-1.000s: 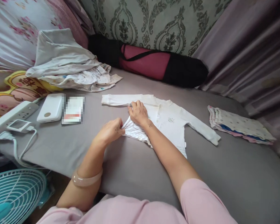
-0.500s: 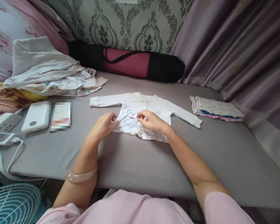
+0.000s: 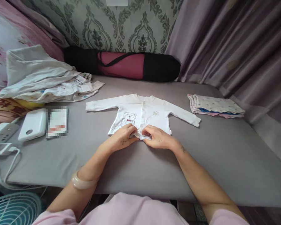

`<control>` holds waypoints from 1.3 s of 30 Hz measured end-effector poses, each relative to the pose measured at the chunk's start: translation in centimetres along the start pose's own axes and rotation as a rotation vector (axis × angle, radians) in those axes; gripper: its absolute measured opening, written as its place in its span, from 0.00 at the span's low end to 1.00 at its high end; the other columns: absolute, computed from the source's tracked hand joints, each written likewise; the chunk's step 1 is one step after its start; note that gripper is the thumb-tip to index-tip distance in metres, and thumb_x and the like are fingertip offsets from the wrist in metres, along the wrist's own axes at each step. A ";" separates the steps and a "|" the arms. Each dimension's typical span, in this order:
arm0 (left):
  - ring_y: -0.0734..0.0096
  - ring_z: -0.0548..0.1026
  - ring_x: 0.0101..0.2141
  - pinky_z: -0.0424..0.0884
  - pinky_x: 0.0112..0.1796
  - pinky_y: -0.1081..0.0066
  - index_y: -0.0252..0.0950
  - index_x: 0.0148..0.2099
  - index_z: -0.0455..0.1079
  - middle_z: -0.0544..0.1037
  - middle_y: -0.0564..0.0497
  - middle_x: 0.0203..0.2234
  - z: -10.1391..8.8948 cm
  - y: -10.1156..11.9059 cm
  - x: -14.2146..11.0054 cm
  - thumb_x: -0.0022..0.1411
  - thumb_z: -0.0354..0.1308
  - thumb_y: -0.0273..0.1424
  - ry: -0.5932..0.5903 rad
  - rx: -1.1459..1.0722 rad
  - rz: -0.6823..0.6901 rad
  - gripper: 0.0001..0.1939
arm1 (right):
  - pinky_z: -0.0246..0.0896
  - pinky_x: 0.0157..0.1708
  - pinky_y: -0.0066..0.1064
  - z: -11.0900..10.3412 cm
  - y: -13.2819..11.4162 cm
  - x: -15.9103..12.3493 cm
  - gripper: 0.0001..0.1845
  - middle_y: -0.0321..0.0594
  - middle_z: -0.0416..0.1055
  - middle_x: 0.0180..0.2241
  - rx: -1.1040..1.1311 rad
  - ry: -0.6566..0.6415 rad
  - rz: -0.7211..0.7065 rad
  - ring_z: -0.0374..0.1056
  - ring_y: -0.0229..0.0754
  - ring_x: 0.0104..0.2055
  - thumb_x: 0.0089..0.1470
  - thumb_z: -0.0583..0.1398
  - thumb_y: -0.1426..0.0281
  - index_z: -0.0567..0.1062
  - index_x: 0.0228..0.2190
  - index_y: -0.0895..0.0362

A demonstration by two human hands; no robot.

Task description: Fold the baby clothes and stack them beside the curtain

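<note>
Pink sleeves (image 3: pixel 58 217), pale bangle (image 3: pixel 82 181), wrist tattoo (image 3: pixel 183 149)

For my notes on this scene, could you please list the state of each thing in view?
White baby top: spread out, sleeves extended
Left hand: gripping the bottom hem
Right hand: gripping the bottom hem
Clothes stack: folded
Clothes pile: loose, rumpled
Charger: cable attached
Fan: partly in view, running or not unclear

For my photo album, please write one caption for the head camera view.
Two hands pinch the bottom hem of a small white bear-print shirt, spread on a grey sheet.
</note>
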State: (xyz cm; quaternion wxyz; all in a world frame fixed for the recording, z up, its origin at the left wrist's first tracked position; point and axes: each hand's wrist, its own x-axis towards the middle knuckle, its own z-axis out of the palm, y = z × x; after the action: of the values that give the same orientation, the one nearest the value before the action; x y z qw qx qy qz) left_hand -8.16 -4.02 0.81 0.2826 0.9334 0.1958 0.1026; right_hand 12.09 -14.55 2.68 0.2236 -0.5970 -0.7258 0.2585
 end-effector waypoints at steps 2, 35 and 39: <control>0.68 0.69 0.33 0.65 0.35 0.69 0.37 0.43 0.66 0.69 0.49 0.36 0.1 0.0 0.1 0.67 0.53 0.38 0.027 0.019 -0.016 0.10 | 0.58 0.38 0.29 0.1 -0.1 0.0 0.06 0.37 0.70 0.34 0.003 0.041 0.012 0.65 0.37 0.35 0.53 0.56 0.77 0.71 0.32 0.55; 0.72 0.71 0.31 0.65 0.31 0.74 0.36 0.34 0.74 0.74 0.49 0.30 -1.7 1.0 -0.2 0.70 0.48 0.37 0.093 -0.056 0.009 0.17 | 0.62 0.34 0.26 -1.7 0.4 -0.8 0.11 0.37 0.76 0.31 0.274 -0.033 0.112 0.70 0.37 0.33 0.58 0.57 0.67 0.79 0.33 0.56; 0.70 0.72 0.34 0.67 0.32 0.73 0.37 0.42 0.74 0.75 0.48 0.35 -1.6 -0.3 -0.1 0.70 0.49 0.36 0.242 -0.002 -0.072 0.13 | 0.61 0.24 0.23 -4.8 3.8 -2.7 0.13 0.39 0.77 0.29 0.261 0.210 0.490 0.71 0.36 0.27 0.57 0.57 0.64 0.77 0.29 0.58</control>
State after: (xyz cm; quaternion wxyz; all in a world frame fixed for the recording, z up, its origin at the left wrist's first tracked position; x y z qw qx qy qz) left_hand -8.84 -3.07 1.97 0.2614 0.9063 0.2618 0.2043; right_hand 18.45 -16.08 3.91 0.3033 -0.7439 -0.4938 0.3329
